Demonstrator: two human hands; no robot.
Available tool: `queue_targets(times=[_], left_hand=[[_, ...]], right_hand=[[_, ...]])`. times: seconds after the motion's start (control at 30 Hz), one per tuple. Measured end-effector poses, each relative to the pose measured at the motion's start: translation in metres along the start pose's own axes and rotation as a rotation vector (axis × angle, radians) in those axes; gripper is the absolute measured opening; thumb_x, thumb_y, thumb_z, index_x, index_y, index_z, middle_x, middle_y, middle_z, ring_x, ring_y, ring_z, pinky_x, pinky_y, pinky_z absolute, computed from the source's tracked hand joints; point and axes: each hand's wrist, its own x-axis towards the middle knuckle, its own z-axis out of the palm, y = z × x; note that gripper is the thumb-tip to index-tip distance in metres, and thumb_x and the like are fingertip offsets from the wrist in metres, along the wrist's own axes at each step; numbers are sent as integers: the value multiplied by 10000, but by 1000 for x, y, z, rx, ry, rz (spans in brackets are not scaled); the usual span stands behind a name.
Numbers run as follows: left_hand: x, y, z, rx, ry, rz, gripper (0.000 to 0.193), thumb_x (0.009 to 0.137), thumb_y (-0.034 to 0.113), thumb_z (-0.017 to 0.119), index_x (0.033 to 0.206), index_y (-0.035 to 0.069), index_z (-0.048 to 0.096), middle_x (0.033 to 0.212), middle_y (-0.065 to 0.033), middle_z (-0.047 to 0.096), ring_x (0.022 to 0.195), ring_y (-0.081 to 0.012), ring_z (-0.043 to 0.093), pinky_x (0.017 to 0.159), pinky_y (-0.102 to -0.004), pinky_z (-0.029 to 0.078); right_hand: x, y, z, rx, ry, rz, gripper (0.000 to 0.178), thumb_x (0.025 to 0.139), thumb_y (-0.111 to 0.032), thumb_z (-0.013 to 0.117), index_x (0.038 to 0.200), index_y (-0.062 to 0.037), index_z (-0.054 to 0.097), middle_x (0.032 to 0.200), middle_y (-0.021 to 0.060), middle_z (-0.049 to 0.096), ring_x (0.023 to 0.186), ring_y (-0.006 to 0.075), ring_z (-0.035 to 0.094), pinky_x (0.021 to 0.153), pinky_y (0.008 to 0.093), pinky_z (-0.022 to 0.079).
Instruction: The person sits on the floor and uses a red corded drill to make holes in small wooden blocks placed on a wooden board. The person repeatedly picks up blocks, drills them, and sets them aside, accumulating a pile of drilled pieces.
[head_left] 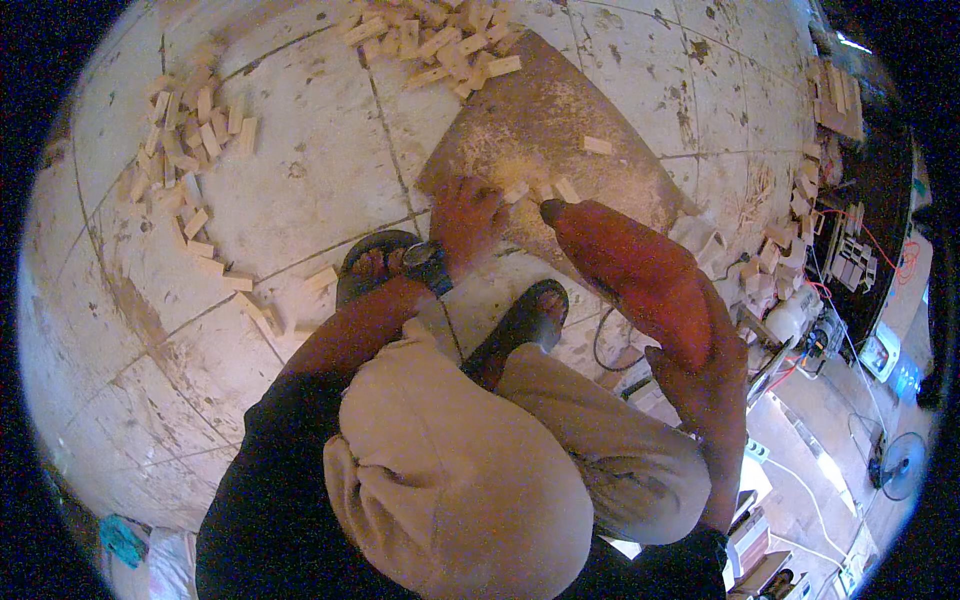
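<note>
My left hand (468, 222) is smeared by motion over the near left edge of a brown board (600, 185) on the floor. Its fingers are blurred, close to a small pale wooden block (516, 192). To its right, my right hand (590, 232) reaches in over the board, its fingers drawn together. A dark tip shows at its front end; whether that is a finger covering or a held thing I cannot make out. Just beyond it lies another wooden block (566, 189). A further block (597, 146) rests farther out on the board, among pale sawdust.
A heap of wooden blocks (440, 45) lies at the board's far end, and a second pile (190, 135) trails along the tiled floor (290, 120) at left. My sandalled feet (520, 325) are by the board. At right are stacked wood (840, 100), cables and a fan (900, 467).
</note>
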Motion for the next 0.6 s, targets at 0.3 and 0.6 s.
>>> queue_targets(times=[0.3, 0.6], left_hand=[[-9, -8, 12, -76, 62, 21, 237, 882, 293, 719, 984, 79, 724, 960, -134, 711, 961, -359, 619, 876, -520, 483], [-3, -6, 8, -77, 123, 56, 216, 867, 285, 740, 948, 86, 721, 935, -117, 708, 909, -345, 621, 840, -512, 480]], right_hand=[[4, 1, 1, 55, -4, -79, 827, 704, 12, 759, 1488, -55, 503, 1333, 187, 674, 1208, 272, 671, 1025, 410, 524], [3, -5, -3, 52, -41, -8, 860, 683, 7, 781, 1493, -72, 503, 1318, 189, 680, 1213, 281, 667, 1038, 422, 517]])
